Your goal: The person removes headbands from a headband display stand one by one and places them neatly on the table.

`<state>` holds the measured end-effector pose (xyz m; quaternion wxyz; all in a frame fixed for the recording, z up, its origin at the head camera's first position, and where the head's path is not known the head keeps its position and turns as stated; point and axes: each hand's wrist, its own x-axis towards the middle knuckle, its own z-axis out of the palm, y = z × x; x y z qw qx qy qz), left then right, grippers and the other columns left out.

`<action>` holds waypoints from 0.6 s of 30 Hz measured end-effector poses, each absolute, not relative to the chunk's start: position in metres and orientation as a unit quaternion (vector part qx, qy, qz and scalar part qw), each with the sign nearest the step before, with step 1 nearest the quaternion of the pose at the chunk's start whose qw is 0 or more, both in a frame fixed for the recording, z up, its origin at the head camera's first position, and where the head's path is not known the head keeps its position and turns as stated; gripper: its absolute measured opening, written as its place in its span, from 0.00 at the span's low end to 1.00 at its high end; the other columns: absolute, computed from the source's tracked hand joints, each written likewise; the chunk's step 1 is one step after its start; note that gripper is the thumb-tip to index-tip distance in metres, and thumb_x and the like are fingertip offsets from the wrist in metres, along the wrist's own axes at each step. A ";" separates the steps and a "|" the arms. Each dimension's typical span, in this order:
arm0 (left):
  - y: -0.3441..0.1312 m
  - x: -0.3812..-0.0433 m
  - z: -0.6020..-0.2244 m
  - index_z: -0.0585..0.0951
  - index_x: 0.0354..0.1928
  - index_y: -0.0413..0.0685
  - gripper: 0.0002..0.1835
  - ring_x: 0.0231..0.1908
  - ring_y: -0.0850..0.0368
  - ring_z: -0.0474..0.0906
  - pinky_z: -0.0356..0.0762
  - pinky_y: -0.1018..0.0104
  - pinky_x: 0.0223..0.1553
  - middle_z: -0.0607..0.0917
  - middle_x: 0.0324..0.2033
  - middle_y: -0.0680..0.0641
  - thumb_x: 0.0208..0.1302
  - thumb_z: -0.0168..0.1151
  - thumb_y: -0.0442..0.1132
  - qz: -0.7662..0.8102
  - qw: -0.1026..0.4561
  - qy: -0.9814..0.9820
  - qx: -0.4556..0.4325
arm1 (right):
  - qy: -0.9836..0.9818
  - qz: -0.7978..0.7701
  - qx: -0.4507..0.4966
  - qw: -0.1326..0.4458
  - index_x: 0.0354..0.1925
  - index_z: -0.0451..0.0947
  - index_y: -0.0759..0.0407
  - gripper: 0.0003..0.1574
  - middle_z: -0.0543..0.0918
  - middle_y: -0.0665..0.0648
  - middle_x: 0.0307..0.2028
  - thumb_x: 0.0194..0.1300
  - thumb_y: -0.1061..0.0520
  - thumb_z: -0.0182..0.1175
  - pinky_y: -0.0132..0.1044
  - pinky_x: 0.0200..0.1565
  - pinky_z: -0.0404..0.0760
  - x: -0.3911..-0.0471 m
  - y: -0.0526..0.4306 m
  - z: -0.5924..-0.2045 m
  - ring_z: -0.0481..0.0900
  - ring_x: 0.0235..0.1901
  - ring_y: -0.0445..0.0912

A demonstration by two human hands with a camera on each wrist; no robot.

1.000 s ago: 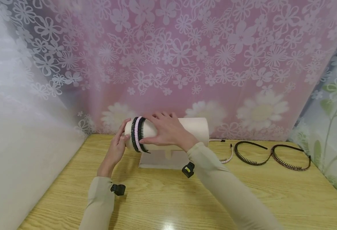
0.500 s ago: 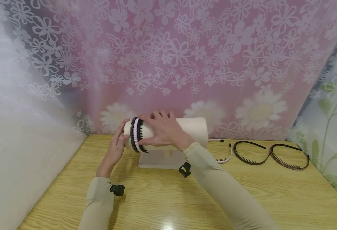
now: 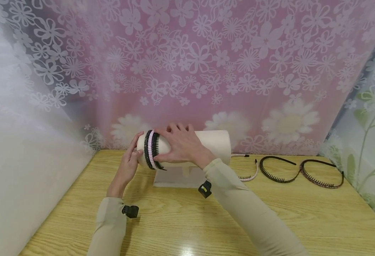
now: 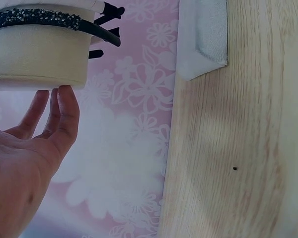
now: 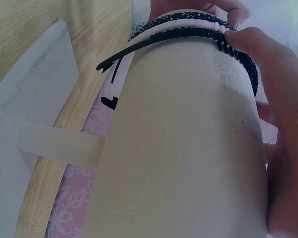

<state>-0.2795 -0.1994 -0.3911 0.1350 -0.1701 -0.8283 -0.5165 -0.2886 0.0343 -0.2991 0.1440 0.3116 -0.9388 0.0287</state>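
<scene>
A cream padded cylinder of a headband display stand point(image 3: 214, 144) lies sideways above a pale base point(image 3: 171, 179). Around its left end sit three headbands side by side: a glittery black one point(image 3: 146, 149), a pleated pink one point(image 3: 151, 151) and a black toothed one point(image 3: 156, 142). My left hand point(image 3: 128, 169) holds the cylinder's left end, fingertips on its rim in the left wrist view. Spread over the top, my right hand point(image 3: 185, 145) grips the black toothed headband between thumb and forefinger. In the right wrist view, the thumb point(image 5: 248, 39) presses at that headband's edge.
Right of the stand, a pink toothed headband point(image 3: 253, 177) lies on the wooden table point(image 3: 174, 220), partly hidden by the stand and arm. Beyond it are a black headband point(image 3: 275, 179) and a dark patterned one point(image 3: 321, 185). A flowered curtain point(image 3: 187, 71) hangs behind.
Both hands stay at the cylinder's left end, and the three headbands keep their places on it. The view has shifted slightly.
</scene>
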 end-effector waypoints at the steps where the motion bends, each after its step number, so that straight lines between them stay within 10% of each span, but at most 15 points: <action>1: -0.199 -0.279 -0.391 0.56 0.78 0.84 0.30 0.47 0.48 0.73 0.73 0.63 0.39 0.70 0.72 0.48 0.81 0.39 0.44 -0.517 0.135 -0.828 -0.169 | -0.939 0.029 0.311 0.144 0.77 0.59 0.33 0.59 0.75 0.53 0.61 0.54 0.15 0.58 0.50 0.52 0.69 -0.288 0.034 -0.299 0.73 0.56 0.51; 18: -0.199 -0.281 -0.391 0.58 0.78 0.80 0.29 0.46 0.47 0.74 0.74 0.61 0.39 0.74 0.68 0.47 0.81 0.41 0.45 -0.519 0.139 -0.827 -0.166 | -0.941 0.054 0.317 0.102 0.79 0.57 0.38 0.59 0.70 0.53 0.72 0.56 0.25 0.63 0.61 0.63 0.70 -0.281 0.048 -0.289 0.68 0.70 0.55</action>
